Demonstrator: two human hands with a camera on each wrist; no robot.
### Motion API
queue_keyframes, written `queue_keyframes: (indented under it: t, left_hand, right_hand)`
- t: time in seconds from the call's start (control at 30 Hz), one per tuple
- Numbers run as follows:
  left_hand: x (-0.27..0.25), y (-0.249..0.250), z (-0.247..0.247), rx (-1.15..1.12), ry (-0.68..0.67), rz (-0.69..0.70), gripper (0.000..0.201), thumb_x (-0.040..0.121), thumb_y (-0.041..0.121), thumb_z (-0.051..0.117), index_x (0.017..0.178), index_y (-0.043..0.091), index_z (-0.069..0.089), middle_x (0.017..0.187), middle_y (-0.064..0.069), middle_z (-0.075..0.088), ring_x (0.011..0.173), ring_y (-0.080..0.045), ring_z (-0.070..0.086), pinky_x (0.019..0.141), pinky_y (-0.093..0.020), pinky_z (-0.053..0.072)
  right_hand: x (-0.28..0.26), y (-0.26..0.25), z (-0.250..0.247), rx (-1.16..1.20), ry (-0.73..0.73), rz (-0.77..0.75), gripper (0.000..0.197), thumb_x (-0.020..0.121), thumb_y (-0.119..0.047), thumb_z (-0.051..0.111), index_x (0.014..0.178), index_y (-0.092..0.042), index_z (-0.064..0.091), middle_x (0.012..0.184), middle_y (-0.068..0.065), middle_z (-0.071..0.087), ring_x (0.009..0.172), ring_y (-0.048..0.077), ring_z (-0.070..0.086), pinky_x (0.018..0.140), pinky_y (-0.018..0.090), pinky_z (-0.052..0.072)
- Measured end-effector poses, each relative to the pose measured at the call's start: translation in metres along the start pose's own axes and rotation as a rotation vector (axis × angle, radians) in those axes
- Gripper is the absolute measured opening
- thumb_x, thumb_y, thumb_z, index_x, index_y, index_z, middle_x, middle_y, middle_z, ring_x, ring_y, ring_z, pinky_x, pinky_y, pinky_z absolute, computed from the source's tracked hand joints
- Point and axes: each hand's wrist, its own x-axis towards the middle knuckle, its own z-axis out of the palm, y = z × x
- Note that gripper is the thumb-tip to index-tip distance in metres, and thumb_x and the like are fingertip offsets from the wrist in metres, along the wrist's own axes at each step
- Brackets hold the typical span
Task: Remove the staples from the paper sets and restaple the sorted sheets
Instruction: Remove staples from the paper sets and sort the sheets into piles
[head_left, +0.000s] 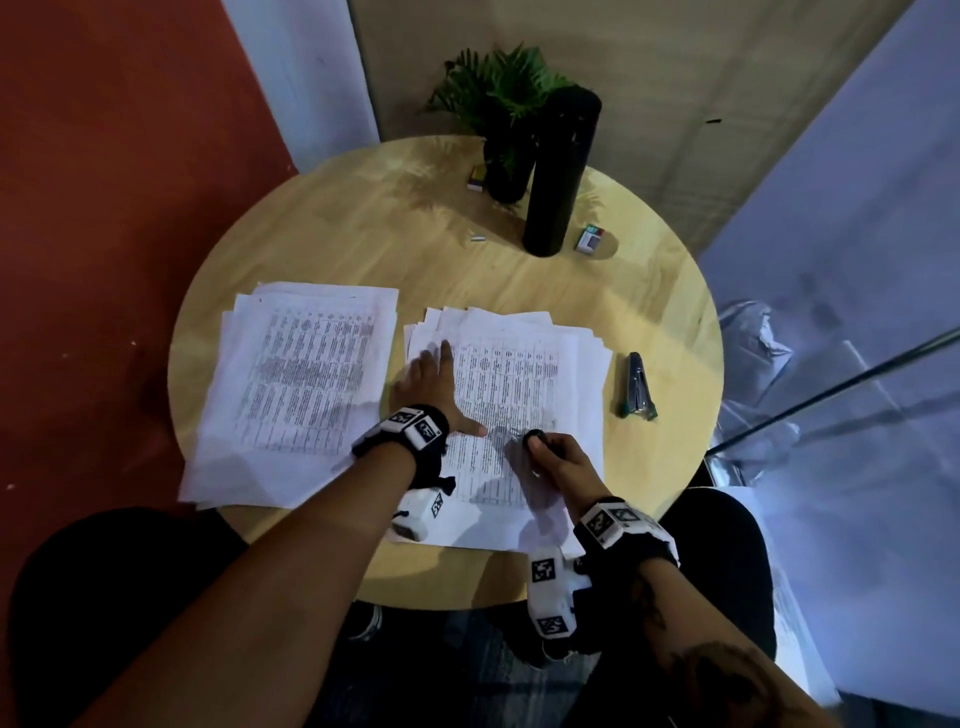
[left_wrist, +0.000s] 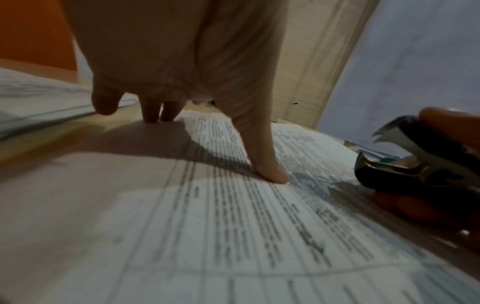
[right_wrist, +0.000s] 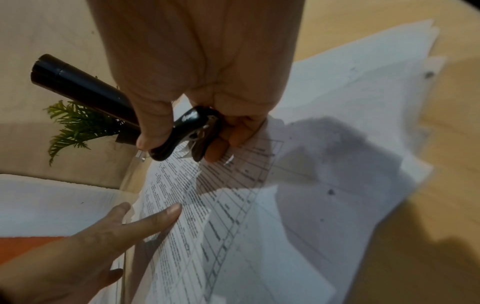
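Two loose piles of printed sheets lie on the round wooden table (head_left: 332, 218): a left pile (head_left: 296, 384) and a right pile (head_left: 524, 384). My left hand (head_left: 434, 387) lies flat on the right pile, fingers spread, thumb pressing the top sheet (left_wrist: 270, 174). My right hand (head_left: 558, 460) grips a black staple remover (right_wrist: 187, 135) between thumb and fingers, its metal claws (left_wrist: 389, 131) just above the sheet beside my left thumb. A stapler (head_left: 638, 387) lies on the table to the right of the pile.
At the table's far side stand a tall black cylinder (head_left: 561, 171) and a potted green plant (head_left: 506, 130). Two small staple boxes (head_left: 590, 239) (head_left: 476, 178) lie near them, and a small metal piece (head_left: 477, 239). My knees sit under the near edge.
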Motion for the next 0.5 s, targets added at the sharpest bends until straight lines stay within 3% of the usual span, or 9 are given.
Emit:
queue_keyframes:
  t: [0.1, 0.27, 0.37, 0.5]
  left_hand:
    - [-0.003, 0.006, -0.003, 0.021, -0.012, -0.014, 0.142, 0.057, 0.05, 0.085, 0.147, 0.015, -0.019, 0.16, -0.01, -0.007, 0.147, -0.028, 0.004, 0.115, -0.053, 0.016]
    - [-0.01, 0.025, -0.006, -0.003, 0.065, 0.0, 0.132, 0.062, 0.038, 0.086, 0.15, 0.016, -0.011, 0.154, -0.013, 0.017, 0.139, -0.035, 0.023, 0.106, -0.053, 0.031]
    - [-0.008, 0.012, -0.005, -0.286, 0.181, -0.093, 0.125, 0.061, 0.036, 0.087, 0.151, 0.016, 0.002, 0.153, -0.017, 0.02, 0.138, -0.037, 0.027, 0.109, -0.049, 0.033]
    - [-0.001, -0.013, -0.013, -0.574, 0.225, -0.222, 0.107, 0.057, 0.039, 0.089, 0.14, 0.01, 0.029, 0.137, -0.014, 0.049, 0.123, -0.033, 0.05, 0.1, -0.047, 0.044]
  right_hand:
    - [-0.002, 0.0, 0.0, 0.037, -0.009, -0.001, 0.007, 0.089, -0.015, 0.06, 0.088, -0.015, 0.053, 0.085, 0.002, 0.059, 0.076, 0.011, 0.056, 0.067, 0.021, 0.045]
    - [-0.003, -0.001, 0.001, 0.063, -0.015, -0.001, 0.007, 0.089, -0.013, 0.061, 0.088, -0.015, 0.054, 0.088, 0.002, 0.06, 0.08, 0.014, 0.056, 0.071, 0.022, 0.046]
    - [-0.006, -0.003, 0.002, 0.096, -0.014, 0.002, 0.007, 0.089, -0.01, 0.06, 0.09, -0.012, 0.053, 0.086, 0.002, 0.059, 0.075, 0.011, 0.056, 0.064, 0.018, 0.047]
    - [-0.009, -0.005, 0.001, 0.121, -0.016, 0.006, 0.007, 0.09, -0.007, 0.059, 0.091, -0.011, 0.053, 0.085, 0.001, 0.059, 0.073, 0.009, 0.056, 0.057, 0.013, 0.048]
